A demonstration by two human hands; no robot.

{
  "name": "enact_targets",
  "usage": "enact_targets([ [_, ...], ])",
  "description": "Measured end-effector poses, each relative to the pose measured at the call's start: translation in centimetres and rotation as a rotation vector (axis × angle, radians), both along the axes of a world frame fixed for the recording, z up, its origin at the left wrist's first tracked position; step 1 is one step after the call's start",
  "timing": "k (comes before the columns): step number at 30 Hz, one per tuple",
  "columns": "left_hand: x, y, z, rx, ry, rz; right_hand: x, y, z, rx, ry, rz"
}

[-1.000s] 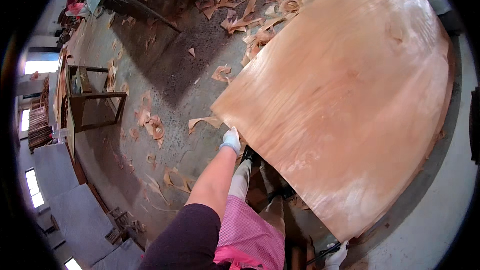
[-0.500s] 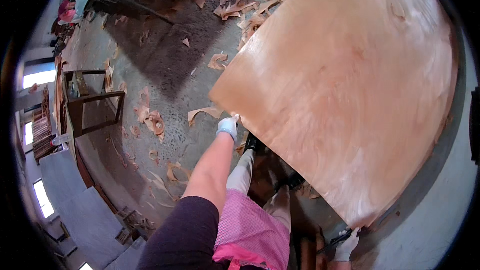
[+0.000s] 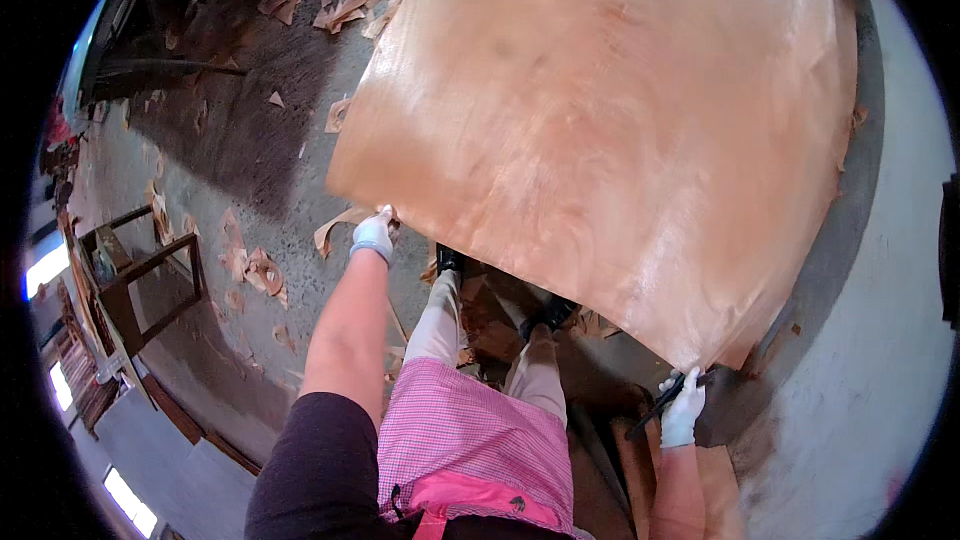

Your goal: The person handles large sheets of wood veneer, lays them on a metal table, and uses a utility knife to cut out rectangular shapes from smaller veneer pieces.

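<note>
A large, thin sheet of reddish-tan wood veneer [image 3: 600,120] spreads in front of me, with its near edge just beyond my feet. My left hand [image 3: 374,235], in a white glove, is closed on that near edge by the left corner, thumb on top. At the near right corner my right hand [image 3: 684,408], also gloved in white, grips the sheet. A slim black tool [image 3: 651,413] sticks out of the same hand toward the lower left; its kind cannot be made out. Part of the fingers lies hidden under the veneer.
Curled veneer scraps [image 3: 265,273] litter the grey floor at left and far left. A wooden frame stand [image 3: 150,285] stands at the left. Below my right arm lie brown boards [image 3: 640,475]. A pale surface [image 3: 880,340] runs along the right side.
My view has swung to the right, so the sheet and both hands appear farther left. The right hand and forearm show more fully. Both hands keep hold of the veneer's near corners.
</note>
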State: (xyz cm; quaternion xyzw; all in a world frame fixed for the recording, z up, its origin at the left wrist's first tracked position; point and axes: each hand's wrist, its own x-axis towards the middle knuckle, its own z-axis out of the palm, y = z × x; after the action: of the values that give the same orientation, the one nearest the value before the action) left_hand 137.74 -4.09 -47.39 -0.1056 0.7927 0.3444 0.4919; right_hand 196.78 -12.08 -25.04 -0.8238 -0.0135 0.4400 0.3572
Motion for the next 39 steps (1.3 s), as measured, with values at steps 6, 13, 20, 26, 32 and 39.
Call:
enact_targets([
  [6, -1.1, 0.4, -1.0, -0.093, 0.057, 0.122, 0.6, -1.0, -2.2, -0.014, -0.076, 0.121],
  [13, 7.9, 3.4, 9.0, -0.051, 0.81, -0.566, 1.9, -1.6, -3.1, 0.067, -0.128, 0.107],
  [20, 22.0, 3.7, 10.2, 0.202, 0.778, -2.057, 2.6, -3.3, -5.7, 0.081, -0.156, 0.073],
  [26, 24.5, 6.7, 9.2, -0.162, 0.52, -2.224, 3.0, -10.9, -8.6, -0.038, -0.19, 0.373],
  [32, 24.2, 8.1, 9.0, -0.257, 0.519, -2.313, 6.6, -14.3, -10.1, -0.458, -0.398, -0.006],
  [39, 23.9, 9.8, 8.8, -0.302, 0.352, -2.218, 20.3, -21.5, 1.3, -0.602, -0.739, -0.077],
])
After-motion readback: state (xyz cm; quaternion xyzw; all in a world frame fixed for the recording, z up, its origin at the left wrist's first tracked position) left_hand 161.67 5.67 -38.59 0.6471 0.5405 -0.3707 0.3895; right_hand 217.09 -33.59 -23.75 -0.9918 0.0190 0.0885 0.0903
